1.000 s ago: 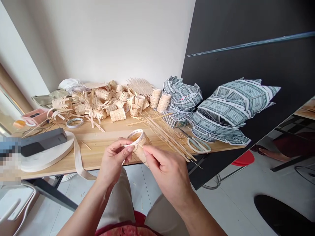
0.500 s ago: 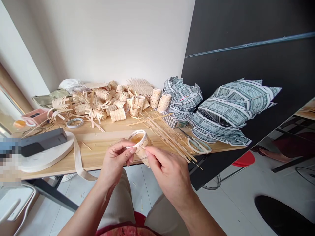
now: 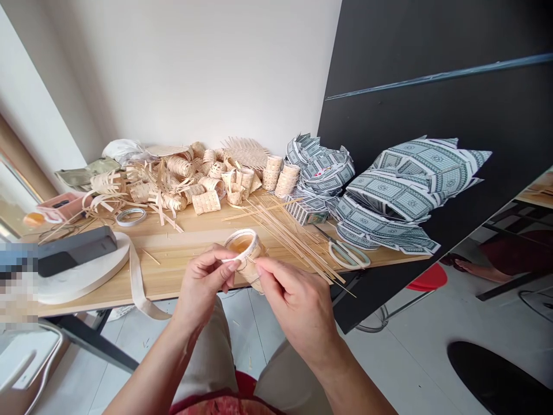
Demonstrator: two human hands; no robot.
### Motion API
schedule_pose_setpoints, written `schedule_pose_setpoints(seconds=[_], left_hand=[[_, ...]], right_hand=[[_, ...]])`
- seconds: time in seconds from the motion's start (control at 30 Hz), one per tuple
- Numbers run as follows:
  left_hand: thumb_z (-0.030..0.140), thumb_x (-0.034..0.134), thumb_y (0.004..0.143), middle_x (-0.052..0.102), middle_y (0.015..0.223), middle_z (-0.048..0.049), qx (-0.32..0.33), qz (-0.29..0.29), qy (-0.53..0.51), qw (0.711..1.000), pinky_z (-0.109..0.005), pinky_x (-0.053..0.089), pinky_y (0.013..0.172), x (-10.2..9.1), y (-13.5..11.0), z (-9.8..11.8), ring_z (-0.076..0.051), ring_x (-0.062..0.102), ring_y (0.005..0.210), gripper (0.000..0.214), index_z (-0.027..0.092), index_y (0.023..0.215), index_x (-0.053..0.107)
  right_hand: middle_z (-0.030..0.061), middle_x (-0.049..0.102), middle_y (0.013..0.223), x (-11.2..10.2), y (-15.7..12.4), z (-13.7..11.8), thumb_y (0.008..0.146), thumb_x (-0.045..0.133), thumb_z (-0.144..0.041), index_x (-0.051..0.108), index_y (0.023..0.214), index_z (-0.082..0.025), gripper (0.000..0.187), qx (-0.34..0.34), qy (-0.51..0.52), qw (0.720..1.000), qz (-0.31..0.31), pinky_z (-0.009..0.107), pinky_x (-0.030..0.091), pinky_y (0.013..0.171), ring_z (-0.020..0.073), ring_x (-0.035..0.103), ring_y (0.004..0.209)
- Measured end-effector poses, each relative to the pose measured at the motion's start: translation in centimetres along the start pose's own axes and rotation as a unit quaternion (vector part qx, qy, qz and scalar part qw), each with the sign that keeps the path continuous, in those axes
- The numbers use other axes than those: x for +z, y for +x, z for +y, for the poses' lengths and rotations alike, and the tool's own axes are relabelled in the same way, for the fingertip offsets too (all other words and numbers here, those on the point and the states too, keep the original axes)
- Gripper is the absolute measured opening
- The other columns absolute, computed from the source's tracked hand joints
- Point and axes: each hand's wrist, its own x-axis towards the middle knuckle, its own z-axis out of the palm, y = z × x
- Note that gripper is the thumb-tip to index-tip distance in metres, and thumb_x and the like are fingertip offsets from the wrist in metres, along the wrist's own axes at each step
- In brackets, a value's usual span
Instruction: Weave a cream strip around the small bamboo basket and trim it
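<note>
Left hand pinches beside the raised right hand.

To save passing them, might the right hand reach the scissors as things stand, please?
Probably yes: the scissors sit just past thin sticks, but the right hand must leave the cup first.

A slight drift toward 3 o'clock for the left hand, with its fingertips a little further along the white strip and closer to the rim of the small woven bamboo cup. The same small drift toward 3 o'clock for the cup itself, held between both hands. Right hand fingertips also slightly further toward 3 o'clock, following the cup's side. No clear change in the gap between the hands.
</note>
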Motion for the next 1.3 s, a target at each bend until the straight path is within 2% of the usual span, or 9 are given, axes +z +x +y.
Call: schedule_pose_setpoints(seconds=[0.27,0.4,0.47,0.57,0.67,0.87,1.07,1.13,1.3], left_hand=[[0.023,0.066,0.073,0.049,0.063,0.0031,0.031,-0.011,0.048,0.998,-0.014,0.037,0.039,0.0,-0.1,-0.2,-0.003,0.046,0.045,0.006,0.017,0.073,0.068],[0.019,0.063,0.076,0.051,0.068,0.0025,0.109,-0.015,0.119,0.987,-0.015,0.04,0.04,-0.3,-0.1,-0.3,-0.004,0.048,0.045,0.005,0.018,0.078,0.068],[0.015,0.061,0.077,0.054,0.069,0.0015,0.181,-0.013,0.2,0.963,-0.015,0.042,0.042,-0.3,-0.1,-0.2,-0.005,0.051,0.048,0.008,0.018,0.079,0.068],[0.009,0.06,0.077,0.06,0.072,-0.001,0.294,-0.006,0.34,0.893,-0.015,0.046,0.05,-0.2,-0.2,0.1,-0.007,0.057,0.057,0.012,0.017,0.08,0.068],[0.006,0.057,0.078,0.064,0.074,-0.003,0.361,-0.016,0.413,0.836,-0.016,0.049,0.059,0.2,-0.4,0.3,-0.009,0.061,0.066,0.013,0.015,0.082,0.067],[0.01,0.053,0.083,0.065,0.073,-0.0038,0.402,-0.048,0.438,0.803,-0.014,0.049,0.059,0.5,-0.6,-0.7,-0.009,0.062,0.066,0.012,0.013,0.084,0.065],[0.013,0.052,0.084,0.065,0.074,-0.0016,0.436,-0.009,0.514,0.739,-0.014,0.046,0.055,-0.8,0.1,-1.7,-0.008,0.062,0.062,0.011,0.016,0.085,0.063],[0.012,0.053,0.084,0.065,0.074,-0.0011,0.443,-0.001,0.528,0.725,-0.014,0.045,0.054,-0.9,0.1,-1.8,-0.008,0.061,0.062,0.011,0.016,0.086,0.063],[0.007,0.05,0.084,0.065,0.075,-0.001,0.448,-0.024,0.532,0.718,-0.015,0.045,0.055,-0.4,-0.3,-2.2,-0.008,0.061,0.063,0.016,0.016,0.089,0.061]], right_hand=[[0.0006,0.065,0.058,0.1,-0.2,0.1,0.081,0.043,-0.006,0.063,0.072,-0.017,0.025,0.002,-0.007,1.0,0.0,0.021,0.034,0.05,0.0099,0.056,0.048],[0.0005,0.064,0.058,0.4,-0.3,0.2,0.083,0.044,-0.009,0.062,0.069,-0.017,0.024,0.012,0.006,1.0,0.001,0.021,0.033,0.05,0.009,0.054,0.048],[-0.001,0.061,0.054,0.6,-0.5,0.3,0.082,0.044,-0.01,0.06,0.067,-0.017,0.023,0.03,0.012,0.999,-0.005,0.02,0.032,0.049,0.008,0.05,0.045],[-0.0048,0.05,0.047,0.8,-1.0,0.3,0.082,0.044,-0.01,0.055,0.062,-0.017,0.023,0.069,0.02,0.997,-0.01,0.02,0.028,0.045,0.0067,0.04,0.04],[-0.0058,0.045,0.046,1.0,-1.4,0.4,0.083,0.042,-0.013,0.049,0.061,-0.018,0.024,0.095,0.032,0.995,0.0,0.02,0.028,0.045,0.0071,0.038,0.04],[-0.0035,0.051,0.049,1.4,-1.7,0.6,0.084,0.04,-0.015,0.047,0.063,-0.019,0.022,0.108,0.036,0.994,-0.003,0.021,0.031,0.048,0.0098,0.047,0.045],[-0.0034,0.059,0.057,1.5,-2.2,1.2,0.083,0.044,-0.021,0.053,0.081,-0.019,0.01,0.216,0.161,0.958,-0.094,0.021,0.038,0.05,0.0107,0.052,0.047],[-0.004,0.058,0.056,1.5,-2.4,1.3,0.082,0.043,-0.018,0.052,0.074,-0.02,0.012,0.245,0.179,0.948,-0.098,0.021,0.038,0.05,0.0099,0.052,0.047],[-0.0048,0.054,0.051,1.8,-2.4,1.1,0.081,0.043,-0.017,0.048,0.063,-0.02,0.018,0.266,0.183,0.944,-0.067,0.021,0.038,0.049,0.0091,0.05,0.045]])
